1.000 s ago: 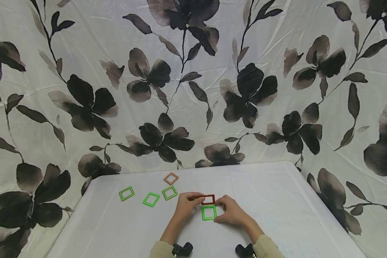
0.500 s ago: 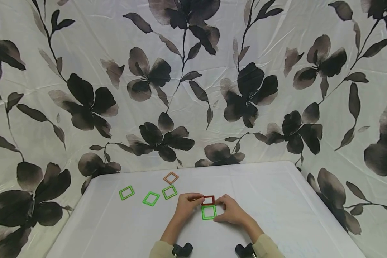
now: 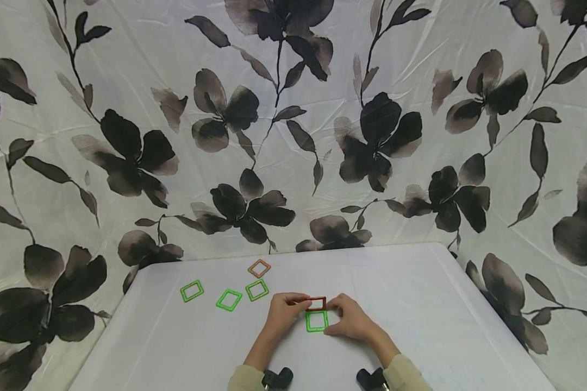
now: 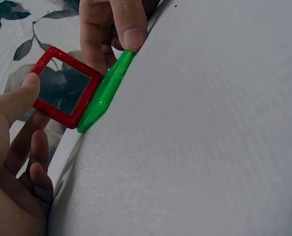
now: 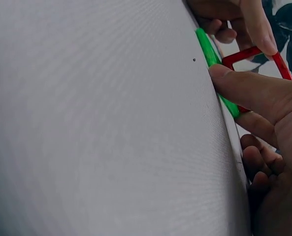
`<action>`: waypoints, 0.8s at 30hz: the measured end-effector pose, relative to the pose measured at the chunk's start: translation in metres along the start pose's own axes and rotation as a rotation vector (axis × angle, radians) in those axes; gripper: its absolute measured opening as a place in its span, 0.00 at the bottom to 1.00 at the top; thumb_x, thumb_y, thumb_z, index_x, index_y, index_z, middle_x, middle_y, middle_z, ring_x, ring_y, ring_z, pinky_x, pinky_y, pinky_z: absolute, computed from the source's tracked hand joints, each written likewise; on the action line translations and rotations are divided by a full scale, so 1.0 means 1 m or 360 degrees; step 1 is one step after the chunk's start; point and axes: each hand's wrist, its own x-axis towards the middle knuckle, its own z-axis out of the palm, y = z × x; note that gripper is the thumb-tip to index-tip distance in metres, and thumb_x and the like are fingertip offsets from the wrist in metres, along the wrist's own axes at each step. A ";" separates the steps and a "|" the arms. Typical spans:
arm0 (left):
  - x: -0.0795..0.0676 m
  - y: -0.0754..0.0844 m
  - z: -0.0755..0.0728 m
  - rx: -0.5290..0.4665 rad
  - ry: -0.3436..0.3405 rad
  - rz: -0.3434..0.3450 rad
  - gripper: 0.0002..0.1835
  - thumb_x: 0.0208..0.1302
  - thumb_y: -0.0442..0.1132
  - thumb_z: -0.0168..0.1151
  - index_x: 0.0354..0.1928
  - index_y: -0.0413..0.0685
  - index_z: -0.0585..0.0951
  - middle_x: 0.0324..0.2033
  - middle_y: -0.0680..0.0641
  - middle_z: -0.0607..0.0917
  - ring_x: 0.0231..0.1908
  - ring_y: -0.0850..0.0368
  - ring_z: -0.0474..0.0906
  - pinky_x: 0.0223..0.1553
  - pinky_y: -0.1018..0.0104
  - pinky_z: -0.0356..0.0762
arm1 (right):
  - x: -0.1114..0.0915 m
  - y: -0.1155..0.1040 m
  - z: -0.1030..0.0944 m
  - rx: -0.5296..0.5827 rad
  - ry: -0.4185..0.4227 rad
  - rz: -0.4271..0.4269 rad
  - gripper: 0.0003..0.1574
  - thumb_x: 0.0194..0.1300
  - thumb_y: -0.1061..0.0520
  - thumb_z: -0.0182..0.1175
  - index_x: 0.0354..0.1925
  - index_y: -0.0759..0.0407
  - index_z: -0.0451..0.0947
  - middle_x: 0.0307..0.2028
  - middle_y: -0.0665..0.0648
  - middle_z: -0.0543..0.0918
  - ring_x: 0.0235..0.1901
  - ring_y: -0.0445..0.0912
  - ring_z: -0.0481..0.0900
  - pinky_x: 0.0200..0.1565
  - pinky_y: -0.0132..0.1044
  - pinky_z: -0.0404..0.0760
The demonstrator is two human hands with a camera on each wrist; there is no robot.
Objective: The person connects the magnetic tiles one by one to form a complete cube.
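Note:
In the head view my left hand (image 3: 282, 314) pinches a red square magnetic tile (image 3: 325, 303) by its left side, thumb on the rim. The red tile stands on edge along the far side of a green square magnetic tile (image 3: 317, 330), which lies flat on the white table. The left wrist view shows the lower rim of the red tile (image 4: 88, 102) meeting the green tile (image 4: 107, 93). From the right, my right hand (image 3: 354, 321) holds the green tile between thumb and fingers. Its thumb (image 5: 227, 81) presses the green tile's near edge in the right wrist view.
To the left on the table (image 3: 151, 336) lie three green tiles (image 3: 199, 297), (image 3: 219, 307), (image 3: 249, 298) and, farther back, an orange tile (image 3: 252, 273). A floral curtain (image 3: 303, 179) hangs behind the table's far edge. A black wrist camera (image 3: 278, 378) sits at the left cuff.

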 end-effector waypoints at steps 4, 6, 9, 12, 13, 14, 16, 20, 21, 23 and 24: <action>-0.001 -0.001 -0.001 0.0018 -0.0008 -0.0008 0.09 0.54 0.44 0.74 0.35 0.47 0.89 0.30 0.53 0.87 0.29 0.60 0.77 0.29 0.68 0.74 | 0.000 -0.001 0.000 0.0014 -0.0011 0.0007 0.32 0.43 0.52 0.79 0.48 0.56 0.80 0.42 0.51 0.75 0.37 0.45 0.69 0.39 0.36 0.71; -0.002 -0.001 -0.001 0.0022 -0.0013 -0.0018 0.09 0.54 0.44 0.74 0.35 0.47 0.89 0.30 0.53 0.87 0.28 0.60 0.76 0.28 0.69 0.73 | 0.000 -0.001 0.000 0.0022 -0.0018 0.0010 0.32 0.43 0.52 0.79 0.48 0.56 0.80 0.42 0.51 0.75 0.37 0.45 0.69 0.39 0.36 0.71; 0.000 -0.001 0.000 0.0013 -0.0018 0.0003 0.10 0.55 0.44 0.74 0.35 0.46 0.89 0.30 0.52 0.87 0.27 0.60 0.75 0.27 0.69 0.73 | 0.000 -0.001 -0.001 0.0018 -0.0006 0.0013 0.31 0.43 0.52 0.79 0.47 0.56 0.80 0.42 0.50 0.75 0.37 0.44 0.69 0.38 0.36 0.71; -0.001 0.000 0.000 0.0013 -0.0007 0.0007 0.10 0.54 0.44 0.74 0.35 0.46 0.89 0.30 0.53 0.87 0.28 0.60 0.76 0.27 0.69 0.73 | 0.000 -0.001 0.000 0.0015 0.0002 0.0017 0.31 0.43 0.52 0.79 0.46 0.56 0.80 0.41 0.50 0.75 0.37 0.44 0.69 0.39 0.35 0.71; -0.001 0.000 0.000 0.0016 -0.0001 0.0008 0.10 0.54 0.44 0.74 0.35 0.47 0.89 0.29 0.53 0.86 0.28 0.60 0.76 0.28 0.69 0.73 | 0.000 0.000 0.000 0.0015 0.0002 0.0016 0.31 0.43 0.52 0.79 0.46 0.56 0.80 0.41 0.50 0.75 0.37 0.44 0.69 0.39 0.35 0.71; -0.001 0.000 0.000 0.0018 0.0003 0.0007 0.10 0.54 0.44 0.74 0.34 0.47 0.89 0.29 0.53 0.86 0.28 0.60 0.76 0.28 0.69 0.73 | 0.000 0.000 0.000 0.0014 0.0001 0.0018 0.31 0.43 0.52 0.79 0.46 0.56 0.80 0.41 0.50 0.75 0.37 0.44 0.69 0.39 0.35 0.71; -0.002 0.000 0.000 0.0030 0.0009 -0.0002 0.10 0.54 0.45 0.75 0.34 0.47 0.89 0.29 0.54 0.86 0.28 0.60 0.77 0.28 0.69 0.73 | 0.000 0.000 0.000 0.0013 -0.0002 0.0016 0.30 0.43 0.51 0.79 0.45 0.56 0.80 0.41 0.50 0.75 0.37 0.45 0.69 0.39 0.36 0.71; -0.001 0.000 0.000 0.0037 0.0002 -0.0004 0.10 0.55 0.45 0.74 0.34 0.48 0.89 0.30 0.54 0.87 0.29 0.60 0.77 0.29 0.68 0.74 | 0.000 0.000 0.000 0.0006 -0.0001 0.0000 0.30 0.43 0.52 0.79 0.45 0.57 0.80 0.40 0.51 0.75 0.37 0.46 0.69 0.38 0.36 0.71; -0.001 0.000 0.000 0.0037 -0.0002 -0.0007 0.09 0.55 0.45 0.74 0.35 0.49 0.89 0.30 0.54 0.87 0.29 0.59 0.77 0.30 0.68 0.74 | 0.000 0.000 -0.001 0.0007 -0.0001 -0.0006 0.30 0.44 0.52 0.79 0.46 0.57 0.80 0.41 0.51 0.75 0.37 0.46 0.69 0.38 0.36 0.70; -0.001 0.000 0.000 0.0024 -0.0014 -0.0006 0.09 0.55 0.45 0.74 0.35 0.49 0.89 0.31 0.54 0.87 0.30 0.60 0.77 0.31 0.69 0.73 | 0.000 0.000 -0.001 0.0008 -0.0003 -0.0008 0.31 0.44 0.52 0.79 0.47 0.57 0.80 0.41 0.51 0.75 0.37 0.46 0.69 0.38 0.36 0.70; -0.001 -0.001 0.000 0.0016 -0.0021 0.0001 0.09 0.55 0.45 0.73 0.35 0.49 0.89 0.31 0.54 0.87 0.30 0.60 0.77 0.31 0.69 0.74 | 0.000 0.000 -0.001 0.0011 -0.0005 -0.0006 0.31 0.44 0.52 0.79 0.47 0.57 0.80 0.41 0.51 0.74 0.37 0.46 0.68 0.38 0.36 0.70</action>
